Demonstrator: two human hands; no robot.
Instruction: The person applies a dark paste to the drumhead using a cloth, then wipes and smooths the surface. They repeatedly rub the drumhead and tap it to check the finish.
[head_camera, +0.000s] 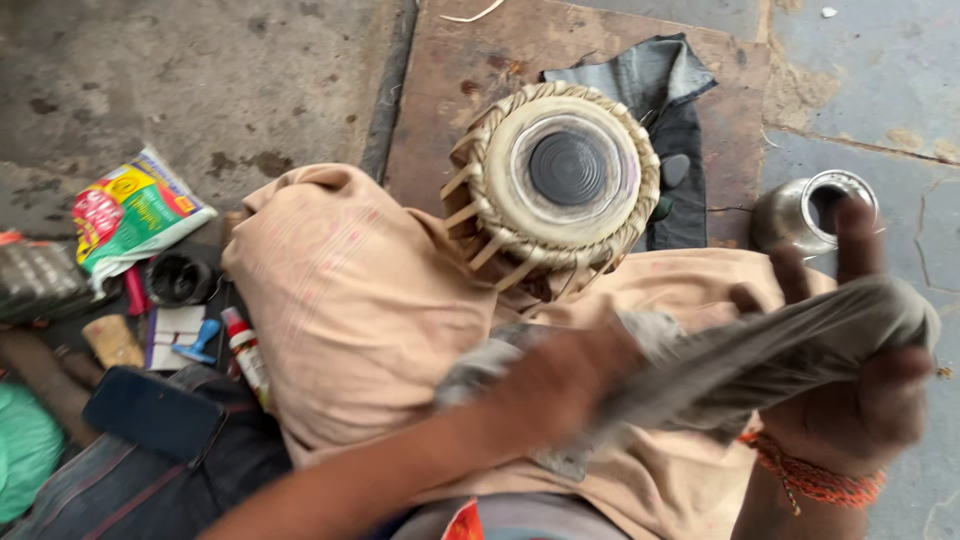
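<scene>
Both hands hold a grey cloth (740, 365) stretched between them close under the camera, over a lap covered in tan fabric (350, 300). At the far left of the floor lies something green (25, 450), and above it a dark ridged thing (35, 280) beside a crumpled printed packet (135, 215) in green, red and yellow. Near these sit a small black round cup (180, 278), a white card with a blue piece on it (185, 338), a small white tube with a red cap (245, 355) and a flat dark phone (152, 412) resting on a dark striped bag (130, 490). Next comes the left hand (560, 385), blurred, its fingers closed around the near end of the cloth. Beyond it, a small drum (555, 175) with a pale skin, a black centre spot and woven lacing stands leaning against the lap, partly on a dark rag (680, 120) spread over a rusty brown slab (480, 60). The right hand (860, 400), with an orange thread (810, 480) at its wrist, grips the far end of the cloth, thumb and lower fingers wrapped round it while two fingers stick up. Just behind those fingers stands a small metal pot (805, 210) on the stone floor.
</scene>
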